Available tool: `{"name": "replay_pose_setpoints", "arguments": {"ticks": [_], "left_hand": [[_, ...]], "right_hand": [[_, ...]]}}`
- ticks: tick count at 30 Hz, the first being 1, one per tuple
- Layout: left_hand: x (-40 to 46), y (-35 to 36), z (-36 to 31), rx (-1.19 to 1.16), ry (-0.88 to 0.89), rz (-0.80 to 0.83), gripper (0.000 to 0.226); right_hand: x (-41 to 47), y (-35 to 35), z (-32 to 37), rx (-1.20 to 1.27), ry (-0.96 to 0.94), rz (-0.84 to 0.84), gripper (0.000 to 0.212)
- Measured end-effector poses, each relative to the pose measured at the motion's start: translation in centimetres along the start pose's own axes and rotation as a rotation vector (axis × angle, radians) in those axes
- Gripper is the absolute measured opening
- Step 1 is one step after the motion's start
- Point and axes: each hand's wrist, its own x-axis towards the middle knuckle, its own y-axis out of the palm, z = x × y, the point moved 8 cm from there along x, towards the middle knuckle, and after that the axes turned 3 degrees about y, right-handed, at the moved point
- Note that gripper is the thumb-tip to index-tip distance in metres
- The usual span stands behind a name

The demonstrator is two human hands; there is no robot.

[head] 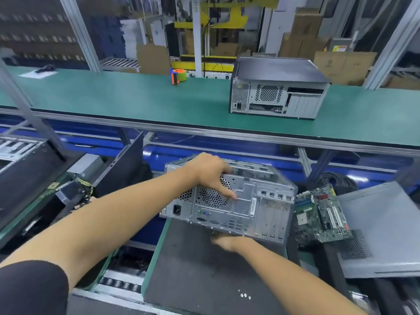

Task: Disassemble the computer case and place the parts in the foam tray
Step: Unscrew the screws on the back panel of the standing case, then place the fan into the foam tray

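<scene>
Both forearms are stretched toward the bare metal computer case [229,198], held tilted above a dark mat [204,269]. Its rear panel is gripped from above by the left hand [211,173], fingers spread. Underneath, the right hand [225,243] is blurred; its fingers cannot be told. A motherboard [321,213] lies beside it.

A factory assembly line is shown by a long green tabletop [136,98], roller conveyors [120,284] and stacked cardboard boxes [304,39].
</scene>
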Motion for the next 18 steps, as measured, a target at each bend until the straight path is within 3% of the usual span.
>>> {"name": "replay_pose_setpoints", "arguments": {"ticks": [3, 7, 10, 15, 18], "left_hand": [[-1.9, 1.3, -2.0, 0.015, 0.02, -0.053, 0.078], [-2.9, 3.9, -4.1, 0.031, 0.005, -0.052, 0.078], [-2.8, 5.7, -5.2, 0.018, 0.005, -0.05, 0.076], [-2.5, 8.8, -4.9, 0.03, 0.004, 0.039, 0.076], [-2.9, 11.1, -3.9, 0.036, -0.01, 0.113, 0.077]], "right_hand": [[0.2, 4.4, -1.0, 0.148, 0.103, 0.207, 0.048], [1.0, 5.9, -2.8, 0.297, 0.138, 0.166, 0.039], [0.6, 6.8, -4.2, 0.43, 0.169, 0.239, 0.025], [-0.3, 5.5, -5.7, 0.305, 0.166, 0.284, 0.024], [-0.5, 3.7, -5.8, 0.255, 0.15, 0.216, 0.024]]}}
